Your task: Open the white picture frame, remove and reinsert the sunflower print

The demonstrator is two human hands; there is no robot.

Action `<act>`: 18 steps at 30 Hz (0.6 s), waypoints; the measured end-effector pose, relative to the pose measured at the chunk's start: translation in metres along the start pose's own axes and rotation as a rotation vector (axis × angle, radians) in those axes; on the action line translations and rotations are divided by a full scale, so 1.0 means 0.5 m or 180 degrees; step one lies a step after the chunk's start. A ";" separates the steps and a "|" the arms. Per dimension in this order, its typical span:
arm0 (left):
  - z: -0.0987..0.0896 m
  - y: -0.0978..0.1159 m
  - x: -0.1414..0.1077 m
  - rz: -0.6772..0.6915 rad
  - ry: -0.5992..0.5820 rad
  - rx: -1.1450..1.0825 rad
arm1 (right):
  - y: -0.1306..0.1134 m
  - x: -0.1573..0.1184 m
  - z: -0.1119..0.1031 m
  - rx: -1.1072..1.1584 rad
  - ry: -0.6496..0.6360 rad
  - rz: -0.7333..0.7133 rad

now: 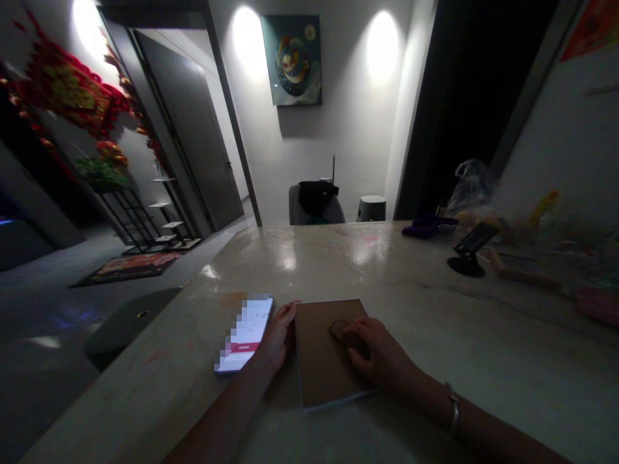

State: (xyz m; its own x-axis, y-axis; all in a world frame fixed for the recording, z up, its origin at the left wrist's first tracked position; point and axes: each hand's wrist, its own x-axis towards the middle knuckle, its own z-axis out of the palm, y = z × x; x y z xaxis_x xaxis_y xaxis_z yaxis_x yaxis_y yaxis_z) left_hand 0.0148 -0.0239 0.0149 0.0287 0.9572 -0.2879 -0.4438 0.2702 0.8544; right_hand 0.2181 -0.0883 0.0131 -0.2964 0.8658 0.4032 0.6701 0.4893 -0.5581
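Note:
A brown rectangular board or notebook with a pale edge [319, 361] lies on the glossy table [416, 283] in front of me. My left hand [280, 335] grips its left edge, fingers along the upper left side. Over its right part is my right hand [370, 348], fingers curled on a small dark flat piece [338, 330] resting against the brown surface; what the piece is I cannot make out. A phone with a lit screen [249, 332] lies just left of my left hand.
At the right stand a black phone stand [468, 254], a purple item [425, 227], a clear plastic bag [474, 187] and a small tray [522, 269]. A chair [316, 205] is beyond the far edge, a round stool [130, 322] at the left.

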 end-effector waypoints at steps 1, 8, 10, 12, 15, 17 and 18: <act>0.000 0.000 -0.001 -0.0015 -0.0022 -0.0002 | 0.001 0.000 0.001 0.0008 0.0017 0.0019; 0.004 -0.001 -0.022 -0.0114 -0.0404 0.0299 | 0.014 0.005 0.002 -0.0029 0.0161 0.0160; 0.007 -0.002 -0.035 -0.0316 -0.0626 0.0379 | 0.022 0.007 0.001 -0.0071 0.0230 0.0217; 0.010 -0.005 -0.048 -0.0523 -0.0831 0.0440 | 0.030 0.009 -0.001 -0.0113 0.0295 0.0291; 0.010 -0.010 -0.060 -0.0683 -0.1057 0.0466 | 0.038 0.010 -0.001 -0.0177 0.0356 0.0359; 0.009 -0.013 -0.061 -0.0690 -0.1124 0.0477 | 0.041 0.010 0.000 -0.0218 0.0357 0.0375; 0.008 -0.015 -0.060 -0.0673 -0.1150 0.0485 | 0.041 0.010 0.000 -0.0230 0.0352 0.0373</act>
State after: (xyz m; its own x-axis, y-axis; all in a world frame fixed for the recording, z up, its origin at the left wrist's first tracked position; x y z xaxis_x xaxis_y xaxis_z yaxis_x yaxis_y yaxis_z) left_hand 0.0206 -0.0540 0.0189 0.4277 0.8467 -0.3166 -0.2582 0.4501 0.8548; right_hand 0.2302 -0.0738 0.0037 -0.1392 0.8977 0.4181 0.7441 0.3734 -0.5540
